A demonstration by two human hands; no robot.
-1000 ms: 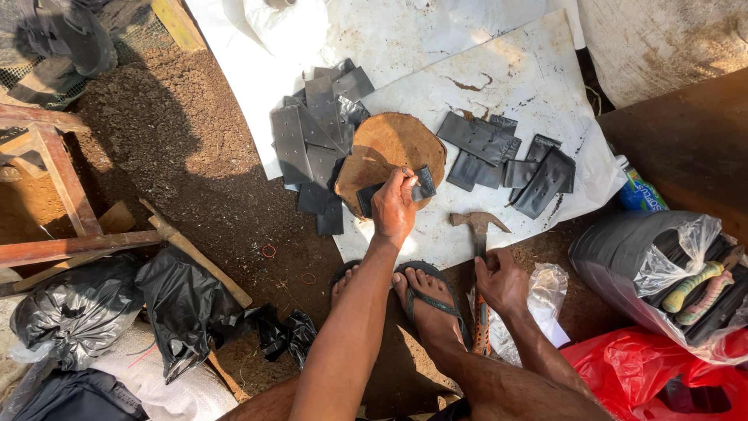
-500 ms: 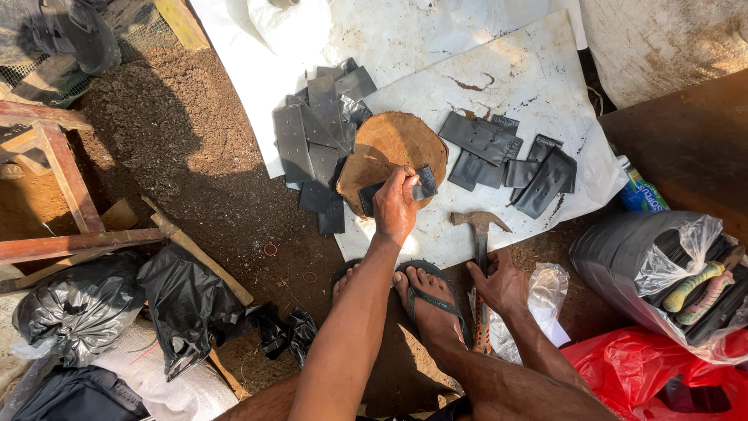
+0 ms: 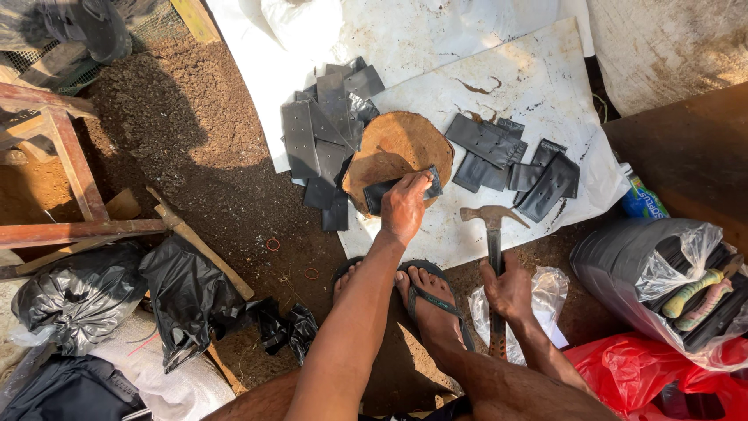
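Note:
My left hand (image 3: 403,207) presses a black rectangular plastic piece (image 3: 378,195) flat on a round wooden block (image 3: 393,144). My right hand (image 3: 508,290) is closed around the handle of a claw hammer (image 3: 492,220), whose head rests on the white sheet (image 3: 530,86) just right of the block. A stack of black pieces (image 3: 319,136) lies left of the block. More black pieces (image 3: 510,160) lie to its right. My feet in sandals (image 3: 425,300) sit below the block.
Bare soil (image 3: 179,140) covers the left. A wooden frame (image 3: 66,171) and black plastic bags (image 3: 183,300) lie at the left. At the right are a grey bag (image 3: 631,257), a red bag (image 3: 654,374) and a clear bag (image 3: 549,292).
The hammer and my right hand have shifted slightly to the right. My left hand stays on the black piece on the block.

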